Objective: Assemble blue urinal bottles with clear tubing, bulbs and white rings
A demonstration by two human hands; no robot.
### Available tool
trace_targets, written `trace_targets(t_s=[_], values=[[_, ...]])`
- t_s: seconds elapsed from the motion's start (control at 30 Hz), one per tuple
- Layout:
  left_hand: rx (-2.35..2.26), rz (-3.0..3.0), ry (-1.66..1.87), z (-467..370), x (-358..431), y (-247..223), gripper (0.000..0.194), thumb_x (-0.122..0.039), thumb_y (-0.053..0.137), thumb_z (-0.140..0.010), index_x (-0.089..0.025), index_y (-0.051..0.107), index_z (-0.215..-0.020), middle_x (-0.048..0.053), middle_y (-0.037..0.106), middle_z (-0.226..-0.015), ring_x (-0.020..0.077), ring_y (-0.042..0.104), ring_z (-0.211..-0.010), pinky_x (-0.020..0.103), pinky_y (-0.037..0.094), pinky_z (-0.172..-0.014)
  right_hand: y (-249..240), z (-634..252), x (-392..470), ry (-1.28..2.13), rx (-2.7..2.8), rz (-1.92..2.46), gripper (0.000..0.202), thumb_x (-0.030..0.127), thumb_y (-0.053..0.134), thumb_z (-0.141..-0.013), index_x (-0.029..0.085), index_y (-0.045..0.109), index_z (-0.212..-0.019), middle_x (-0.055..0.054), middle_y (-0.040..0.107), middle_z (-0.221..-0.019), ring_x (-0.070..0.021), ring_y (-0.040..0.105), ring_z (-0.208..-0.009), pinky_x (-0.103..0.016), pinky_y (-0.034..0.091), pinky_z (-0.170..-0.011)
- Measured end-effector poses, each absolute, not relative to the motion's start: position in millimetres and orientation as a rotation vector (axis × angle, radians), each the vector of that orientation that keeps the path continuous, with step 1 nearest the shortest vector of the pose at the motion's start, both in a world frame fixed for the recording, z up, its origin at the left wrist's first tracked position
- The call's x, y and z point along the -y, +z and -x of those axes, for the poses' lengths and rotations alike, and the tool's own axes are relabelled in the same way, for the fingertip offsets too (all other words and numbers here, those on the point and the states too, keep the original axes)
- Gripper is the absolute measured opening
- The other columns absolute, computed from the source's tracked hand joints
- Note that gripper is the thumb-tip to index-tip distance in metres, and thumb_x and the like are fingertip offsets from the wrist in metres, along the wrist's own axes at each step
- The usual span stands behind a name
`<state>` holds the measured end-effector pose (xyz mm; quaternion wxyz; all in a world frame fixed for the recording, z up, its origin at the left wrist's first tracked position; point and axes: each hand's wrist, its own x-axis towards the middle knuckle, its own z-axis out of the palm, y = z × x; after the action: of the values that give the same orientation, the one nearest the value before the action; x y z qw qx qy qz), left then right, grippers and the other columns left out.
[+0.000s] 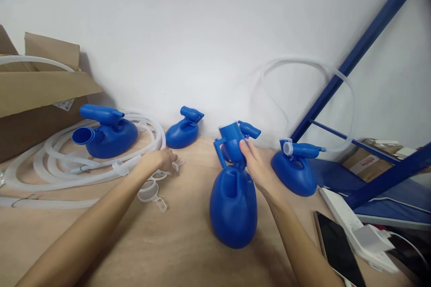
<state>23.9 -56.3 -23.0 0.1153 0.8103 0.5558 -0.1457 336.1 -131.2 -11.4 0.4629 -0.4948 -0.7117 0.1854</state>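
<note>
On the right side of the table, my right hand [254, 161] grips a blue plastic urinal bottle [233, 210] by its upper end, thumb along the neck. The bottle's wide mouth and detached-looking blue spout part point away from me. My left hand [164, 160] is closed with its fingertips on a clear plastic cap [175, 166]; the fingers partly hide it. Another clear cap with a tab [148, 191] lies just below that hand. Coiled white tubing [97, 179] runs beside my left wrist.
More blue bottles stand along the wall: one on the tubing [112, 139], one centre [183, 133], one right [296, 175] with a hose attached, one behind the held bottle [249, 130]. A cardboard box [37, 121] is left. A phone [338, 251] and power strip [350, 222] lie right.
</note>
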Motion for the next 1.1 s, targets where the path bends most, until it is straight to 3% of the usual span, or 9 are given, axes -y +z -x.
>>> trace_targets(t_s=[0.13, 0.23, 0.4, 0.67, 0.8, 0.9, 0.97, 1.03, 1.1], values=[[-1.599, -2.477, -0.367, -37, 54, -43, 0.042, -0.029, 0.078, -0.067, -0.022, 0.074, -0.109, 0.018, 0.073, -0.122, 0.0412, 0.06, -0.126, 0.051, 0.048, -0.101, -21, -312, 130, 0.665, 1.564, 1.182, 0.046, 0.069, 0.054, -0.095, 0.032, 0.069, -0.12, -0.003, 0.075, -0.115, -0.0317, 0.065, -0.121, -0.047, 0.053, -0.104], [-1.58, -2.511, -0.331, -38, 54, -49, 0.051, -0.023, 0.074, -0.068, -0.021, 0.07, -0.118, 0.019, 0.072, -0.124, 0.0386, 0.066, -0.115, 0.048, 0.051, -0.096, -21, -301, 133, 0.681, 1.56, 1.216, 0.048, 0.068, 0.053, -0.095, 0.029, 0.07, -0.117, -0.005, 0.075, -0.119, -0.032, 0.065, -0.121, -0.046, 0.053, -0.103], [-1.504, -2.555, -0.279, -32, 51, -48, 0.063, -0.034, 0.074, -0.07, -0.021, 0.064, -0.131, 0.02, 0.069, -0.13, 0.0391, 0.068, -0.112, 0.044, 0.054, -0.089, -7, -293, 148, 0.698, 1.829, 1.305, 0.047, 0.066, 0.049, -0.098, 0.026, 0.073, -0.101, -0.003, 0.077, -0.1, -0.0285, 0.071, -0.099, -0.04, 0.055, -0.089], [-1.362, -2.771, 0.1, -26, 43, -42, 0.082, -0.044, 0.066, -0.082, -0.019, 0.043, -0.156, 0.018, 0.07, -0.132, 0.0366, 0.063, -0.126, 0.051, 0.027, -0.12, 6, -294, 160, 0.638, 2.302, 1.19, 0.031, 0.052, 0.066, -0.093, 0.029, 0.078, -0.109, -0.002, 0.08, -0.109, -0.027, 0.073, -0.096, -0.037, 0.055, -0.085], [-1.377, -2.736, 0.151, -20, 37, -42, 0.07, -0.043, 0.066, -0.08, -0.022, 0.056, -0.146, 0.014, 0.073, -0.126, 0.0349, 0.067, -0.119, 0.044, 0.042, -0.11, 9, -294, 165, 0.655, 2.454, 1.12, 0.039, 0.058, 0.07, -0.088, 0.027, 0.078, -0.112, -0.003, 0.079, -0.109, -0.0286, 0.071, -0.104, -0.04, 0.051, -0.097], [-1.413, -2.673, 0.136, -15, 33, -42, 0.062, -0.043, 0.068, -0.077, -0.022, 0.066, -0.135, 0.014, 0.075, -0.12, 0.0351, 0.07, -0.111, 0.039, 0.051, -0.094, 13, -291, 171, 0.791, 2.571, 0.973, 0.052, 0.064, 0.071, -0.084, 0.024, 0.076, -0.117, -0.005, 0.078, -0.116, -0.0296, 0.067, -0.116, -0.046, 0.039, -0.116], [-1.397, -2.66, 0.165, -12, 32, -41, 0.057, -0.043, 0.067, -0.077, -0.021, 0.07, -0.13, 0.013, 0.075, -0.117, 0.0332, 0.071, -0.106, 0.037, 0.052, -0.09, 15, -288, 174, 0.911, 2.614, 0.779, 0.056, 0.066, 0.071, -0.082, 0.022, 0.075, -0.116, -0.005, 0.077, -0.115, -0.0278, 0.068, -0.114, -0.047, 0.031, -0.122], [-1.36, -2.653, 0.212, -10, 32, -40, 0.053, -0.044, 0.064, -0.079, -0.021, 0.071, -0.126, 0.01, 0.075, -0.115, 0.0293, 0.071, -0.103, 0.033, 0.052, -0.089, 16, -287, 175, 1.055, 2.614, 0.568, 0.059, 0.067, 0.07, -0.08, 0.019, 0.075, -0.115, -0.006, 0.078, -0.112, -0.0255, 0.072, -0.104, -0.042, 0.041, -0.115], [-1.289, -2.604, 0.337, -9, 32, -37, 0.051, -0.046, 0.062, -0.081, -0.02, 0.072, -0.124, 0.008, 0.075, -0.117, 0.026, 0.069, -0.104, 0.03, 0.051, -0.09, 17, -287, 173, 1.18, 2.574, 0.431, 0.063, 0.069, 0.069, -0.08, 0.016, 0.074, -0.114, -0.008, 0.077, -0.11, -0.0238, 0.073, -0.096, -0.035, 0.053, -0.096]])
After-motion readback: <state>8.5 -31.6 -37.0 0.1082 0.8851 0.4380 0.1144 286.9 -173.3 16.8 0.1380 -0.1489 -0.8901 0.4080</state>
